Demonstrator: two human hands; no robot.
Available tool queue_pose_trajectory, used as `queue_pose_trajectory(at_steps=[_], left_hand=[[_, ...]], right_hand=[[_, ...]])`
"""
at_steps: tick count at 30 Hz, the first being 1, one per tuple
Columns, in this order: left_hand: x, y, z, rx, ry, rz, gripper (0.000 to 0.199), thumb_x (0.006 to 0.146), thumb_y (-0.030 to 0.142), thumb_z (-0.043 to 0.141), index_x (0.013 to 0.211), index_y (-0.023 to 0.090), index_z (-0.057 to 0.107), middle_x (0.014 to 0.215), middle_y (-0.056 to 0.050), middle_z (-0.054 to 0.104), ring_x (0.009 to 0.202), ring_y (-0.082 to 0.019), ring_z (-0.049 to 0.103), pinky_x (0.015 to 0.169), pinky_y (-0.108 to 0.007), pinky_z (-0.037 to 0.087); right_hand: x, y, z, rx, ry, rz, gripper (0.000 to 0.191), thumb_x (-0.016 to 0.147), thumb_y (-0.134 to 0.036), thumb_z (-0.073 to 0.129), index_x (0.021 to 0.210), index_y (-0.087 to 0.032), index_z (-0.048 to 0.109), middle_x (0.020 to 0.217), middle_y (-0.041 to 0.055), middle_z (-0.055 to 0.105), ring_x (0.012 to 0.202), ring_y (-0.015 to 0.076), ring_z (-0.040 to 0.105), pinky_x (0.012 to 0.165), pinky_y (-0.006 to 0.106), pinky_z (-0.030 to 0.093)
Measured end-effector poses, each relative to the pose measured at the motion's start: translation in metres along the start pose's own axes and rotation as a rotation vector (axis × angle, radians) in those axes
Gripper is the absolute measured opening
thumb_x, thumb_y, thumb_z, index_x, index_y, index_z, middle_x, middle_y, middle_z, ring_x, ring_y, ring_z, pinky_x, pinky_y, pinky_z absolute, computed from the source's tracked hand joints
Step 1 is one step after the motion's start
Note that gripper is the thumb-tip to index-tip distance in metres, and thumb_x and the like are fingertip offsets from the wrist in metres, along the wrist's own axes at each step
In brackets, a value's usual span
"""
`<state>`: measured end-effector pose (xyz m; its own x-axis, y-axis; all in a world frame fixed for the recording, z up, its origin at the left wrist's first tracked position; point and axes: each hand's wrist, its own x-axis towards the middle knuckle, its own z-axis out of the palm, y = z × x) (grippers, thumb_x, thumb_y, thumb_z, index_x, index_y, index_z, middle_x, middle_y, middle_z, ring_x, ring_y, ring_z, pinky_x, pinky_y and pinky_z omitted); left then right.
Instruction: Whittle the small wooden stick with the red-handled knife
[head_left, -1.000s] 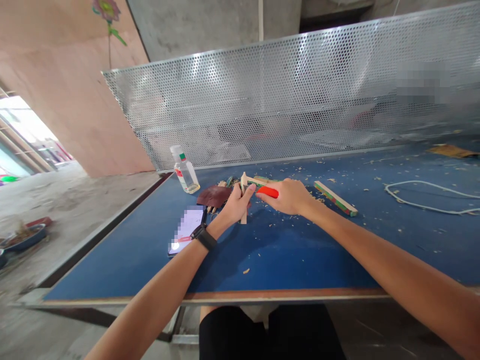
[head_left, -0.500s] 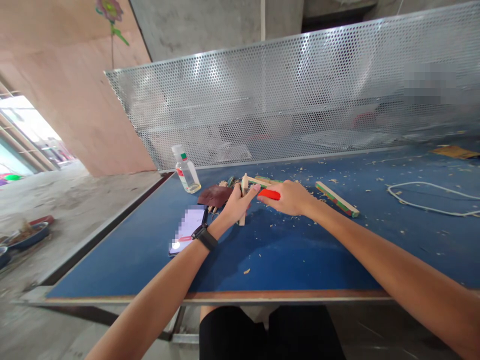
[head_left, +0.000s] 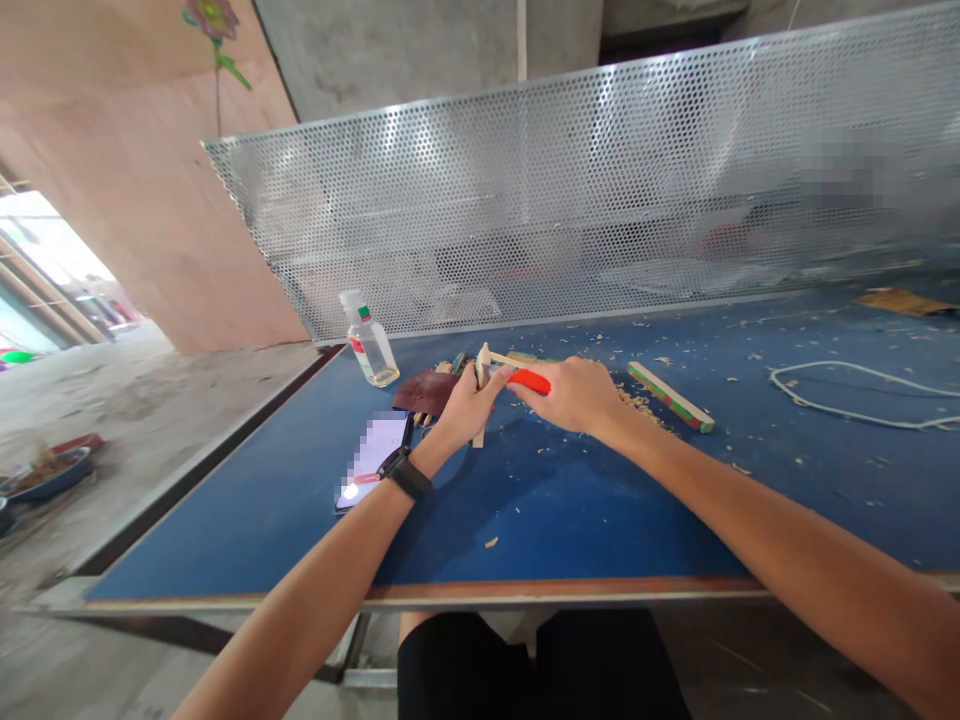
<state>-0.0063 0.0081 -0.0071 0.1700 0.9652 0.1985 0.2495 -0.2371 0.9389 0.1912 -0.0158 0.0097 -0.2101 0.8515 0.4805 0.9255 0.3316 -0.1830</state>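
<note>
My left hand (head_left: pixel 463 408), with a black watch on its wrist, is closed around a pale wooden stick (head_left: pixel 478 438). The stick's upper end shows above the thumb and its lower end below the hand. My right hand (head_left: pixel 581 394) grips a red-handled knife (head_left: pixel 532 381), held close against the stick by the left thumb. Most of the blade is hidden. Wood shavings (head_left: pixel 637 402) lie behind and beside the right hand. A dark brown leather-like piece (head_left: pixel 424 392) is just left of my left hand, with several small wooden pieces by it.
On the blue table (head_left: pixel 300 545) are a phone (head_left: pixel 373 455), a clear bottle (head_left: pixel 375 352), a green-and-red edged wood strip (head_left: pixel 671 397) and a white cord loop (head_left: pixel 832 422). A perforated metal sheet (head_left: pixel 525 210) stands along the back edge.
The red-handled knife has moved slightly left, nearer the left thumb, and its handle is tilted more. The stick has turned a little in my left hand. The camera view has shifted slightly.
</note>
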Motion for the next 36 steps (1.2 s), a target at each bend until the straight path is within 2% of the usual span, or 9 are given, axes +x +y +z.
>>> queue_pose_trajectory(at_steps=[5,9,12,15,20,22,28,32,36], left_hand=[[-0.005,0.006,0.002,0.036,-0.002,-0.020,0.039,0.101,0.055,0.065,0.089,0.024,0.045,0.061,0.008,0.045,0.046,-0.008,0.044,0.045,-0.023,0.035],[-0.003,0.001,0.004,0.012,0.003,-0.024,0.037,0.102,0.057,0.062,0.095,0.024,0.046,0.063,0.007,0.047,0.048,-0.010,0.047,0.046,-0.023,0.037],[-0.001,-0.003,0.003,-0.015,0.000,0.005,0.030,0.104,0.049,0.060,0.097,0.024,0.045,0.063,0.007,0.046,0.050,-0.010,0.048,0.048,-0.022,0.039],[-0.001,-0.004,0.002,-0.035,-0.015,0.021,0.022,0.105,0.040,0.057,0.098,0.023,0.045,0.065,0.006,0.048,0.051,-0.010,0.048,0.049,-0.024,0.041],[-0.002,-0.003,0.001,-0.028,-0.021,0.039,0.017,0.104,0.034,0.054,0.095,0.022,0.046,0.064,0.005,0.049,0.049,-0.010,0.046,0.047,-0.025,0.039],[-0.002,-0.002,0.002,-0.010,-0.014,0.033,0.018,0.105,0.033,0.054,0.093,0.022,0.045,0.064,0.005,0.048,0.048,-0.009,0.045,0.047,-0.024,0.037],[-0.004,0.002,0.004,0.006,-0.036,0.030,0.016,0.104,0.030,0.053,0.093,0.022,0.045,0.064,0.007,0.046,0.049,-0.008,0.043,0.050,-0.023,0.036],[-0.002,0.000,0.001,0.023,-0.051,0.037,0.019,0.101,0.031,0.057,0.090,0.022,0.045,0.064,0.007,0.045,0.050,-0.007,0.040,0.051,-0.023,0.035],[0.000,0.000,-0.003,-0.024,-0.099,-0.048,0.026,0.099,0.035,0.060,0.083,0.022,0.043,0.063,0.006,0.043,0.048,-0.007,0.038,0.048,-0.023,0.032]], right_hand=[[0.005,0.011,0.002,0.010,0.060,0.129,0.066,0.100,-0.079,0.038,0.090,-0.027,0.077,0.076,0.0098,0.074,0.068,0.0266,0.065,0.058,0.033,0.029],[0.009,0.020,0.002,0.098,0.011,0.106,0.064,0.100,-0.078,0.039,0.082,-0.027,0.072,0.077,0.0082,0.074,0.070,0.0255,0.064,0.059,0.033,0.031],[0.008,0.020,0.002,0.162,-0.050,0.052,0.061,0.099,-0.078,0.043,0.089,-0.028,0.077,0.078,0.0064,0.074,0.070,0.0248,0.064,0.060,0.033,0.033],[0.006,0.020,0.001,0.240,-0.115,-0.002,0.059,0.098,-0.078,0.046,0.111,-0.034,0.082,0.075,0.0039,0.073,0.069,0.0241,0.064,0.062,0.033,0.037],[0.004,0.021,-0.001,0.329,-0.134,-0.069,0.064,0.100,-0.075,0.047,0.139,-0.033,0.075,0.070,0.0017,0.071,0.066,0.0226,0.063,0.065,0.033,0.041],[0.004,0.021,-0.001,0.319,-0.134,-0.082,0.064,0.100,-0.075,0.047,0.134,-0.032,0.078,0.071,0.0016,0.071,0.065,0.0216,0.061,0.065,0.033,0.040],[0.004,0.023,0.001,0.333,-0.139,-0.131,0.060,0.099,-0.077,0.049,0.094,-0.027,0.082,0.072,0.0022,0.071,0.064,0.0189,0.057,0.063,0.033,0.038],[0.004,0.023,0.003,0.274,-0.118,-0.069,0.060,0.096,-0.080,0.051,0.103,-0.030,0.085,0.077,0.0039,0.074,0.068,0.0216,0.062,0.062,0.033,0.036],[0.007,0.023,0.007,0.169,-0.086,-0.038,0.063,0.094,-0.083,0.050,0.113,-0.034,0.084,0.082,0.0057,0.076,0.071,0.0241,0.064,0.061,0.033,0.034]])
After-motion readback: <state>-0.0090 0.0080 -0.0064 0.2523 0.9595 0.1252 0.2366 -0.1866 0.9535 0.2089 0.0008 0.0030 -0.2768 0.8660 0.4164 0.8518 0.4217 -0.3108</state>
